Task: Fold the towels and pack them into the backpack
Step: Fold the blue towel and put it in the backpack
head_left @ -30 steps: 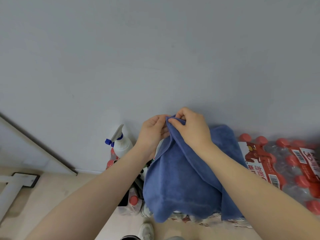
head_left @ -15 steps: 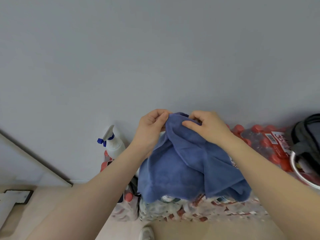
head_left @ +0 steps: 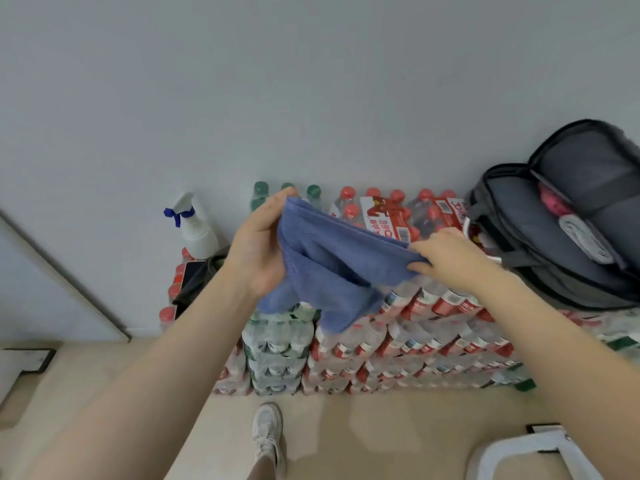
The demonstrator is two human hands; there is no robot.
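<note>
A blue towel [head_left: 332,261], folded over itself, hangs in the air between my hands above stacked packs of water bottles. My left hand [head_left: 258,247] holds its left edge, thumb on the front, fingers behind the cloth. My right hand [head_left: 450,256] pinches its right end, near the backpack. The grey backpack [head_left: 540,237] lies open on top of the bottle packs at the right. Inside it I see a rolled pink towel [head_left: 554,204] and a rolled grey towel [head_left: 585,239].
Shrink-wrapped packs of red-capped and green-capped bottles [head_left: 381,348] stand against the wall. A white spray bottle [head_left: 195,226] and a dark phone [head_left: 188,275] sit on the left packs. A white stool frame [head_left: 526,455] is at the lower right. My shoe [head_left: 268,427] is on the floor.
My hands have drawn apart, stretching the towel sideways: the right hand went right toward the backpack. The view has dropped and turned right, bringing the open backpack into sight.
</note>
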